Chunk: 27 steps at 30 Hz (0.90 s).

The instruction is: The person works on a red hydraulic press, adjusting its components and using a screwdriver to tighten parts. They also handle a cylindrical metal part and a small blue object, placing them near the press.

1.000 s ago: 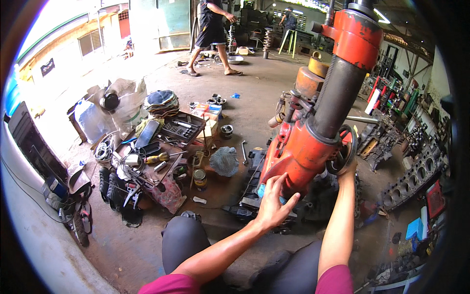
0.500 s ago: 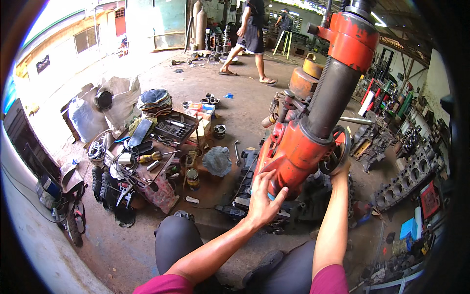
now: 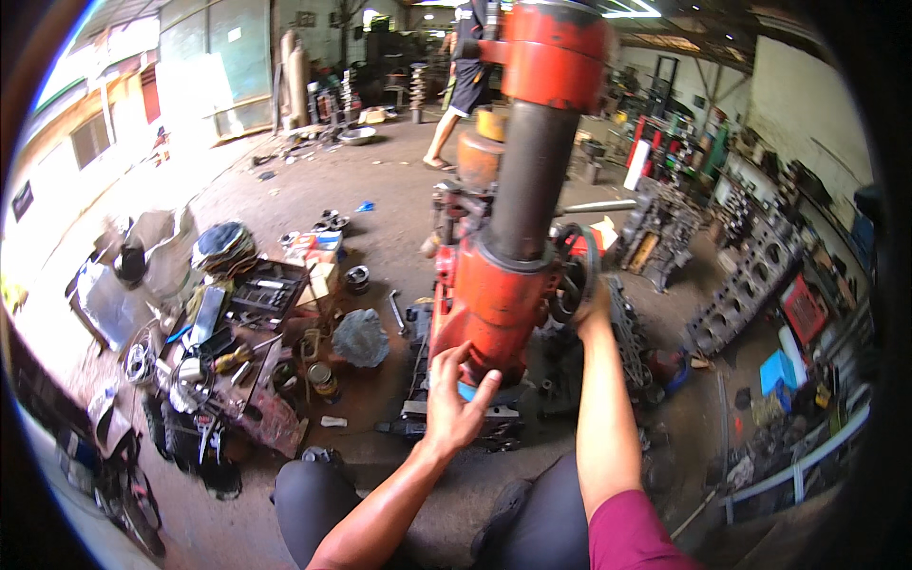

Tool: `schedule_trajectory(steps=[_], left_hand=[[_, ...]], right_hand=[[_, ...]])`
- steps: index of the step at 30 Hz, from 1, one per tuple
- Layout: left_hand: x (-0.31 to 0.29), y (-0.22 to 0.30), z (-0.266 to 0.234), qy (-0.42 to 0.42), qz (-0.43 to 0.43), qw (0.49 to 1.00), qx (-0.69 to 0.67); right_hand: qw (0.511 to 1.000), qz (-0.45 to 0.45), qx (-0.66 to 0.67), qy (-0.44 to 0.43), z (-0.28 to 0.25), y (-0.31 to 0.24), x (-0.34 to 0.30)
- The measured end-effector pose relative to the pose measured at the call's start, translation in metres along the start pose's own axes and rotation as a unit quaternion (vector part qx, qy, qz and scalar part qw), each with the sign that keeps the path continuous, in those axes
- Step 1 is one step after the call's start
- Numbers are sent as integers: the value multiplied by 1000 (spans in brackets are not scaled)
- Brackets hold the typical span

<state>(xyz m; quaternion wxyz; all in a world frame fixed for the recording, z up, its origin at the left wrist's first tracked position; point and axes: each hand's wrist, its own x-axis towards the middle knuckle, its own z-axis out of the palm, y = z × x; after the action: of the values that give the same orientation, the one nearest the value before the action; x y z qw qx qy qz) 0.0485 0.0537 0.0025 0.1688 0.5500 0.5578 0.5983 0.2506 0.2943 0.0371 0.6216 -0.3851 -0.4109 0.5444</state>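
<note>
A tall red machine (image 3: 494,299) with a dark metal column (image 3: 534,180) stands in front of me; it looks like a cylinder boring machine. It rests on a dark metal engine block (image 3: 418,366). My left hand (image 3: 454,404) lies against the lower red housing, thumb and fingers apart, with a bit of blue at its fingertips. On the machine's right side is a dark handwheel (image 3: 579,271). My right hand (image 3: 594,309) is closed at the wheel's near rim; its fingers are partly hidden and blurred.
Left, a low table holds a tool tray (image 3: 271,294), stacked cloths (image 3: 224,247) and cables. A wrench (image 3: 396,312) lies on the floor. Engine blocks (image 3: 746,290) lean at right near a light-blue box (image 3: 777,370). A person (image 3: 465,90) is behind the machine.
My view has turned right, so the scene sits farther left. Both hands stay on the machine. The person behind has walked rightward, partly behind the column.
</note>
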Motion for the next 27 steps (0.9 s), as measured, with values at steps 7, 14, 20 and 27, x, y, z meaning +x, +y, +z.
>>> schedule_trajectory(steps=[7,14,20,27], left_hand=[[2,-5,0,-12,-20,998,-56],[1,-7,-1,-20,-31,998,-46],[1,-9,-1,-27,-37,997,-58],[1,-7,-2,-22,-19,998,-50]], right_hand=[[998,-59,-22,-17,3,-2,-7],[999,-43,-17,-11,11,-12,-17],[998,-46,-50,-17,8,-8,-8],[999,-37,-28,-14,8,-5,-8]])
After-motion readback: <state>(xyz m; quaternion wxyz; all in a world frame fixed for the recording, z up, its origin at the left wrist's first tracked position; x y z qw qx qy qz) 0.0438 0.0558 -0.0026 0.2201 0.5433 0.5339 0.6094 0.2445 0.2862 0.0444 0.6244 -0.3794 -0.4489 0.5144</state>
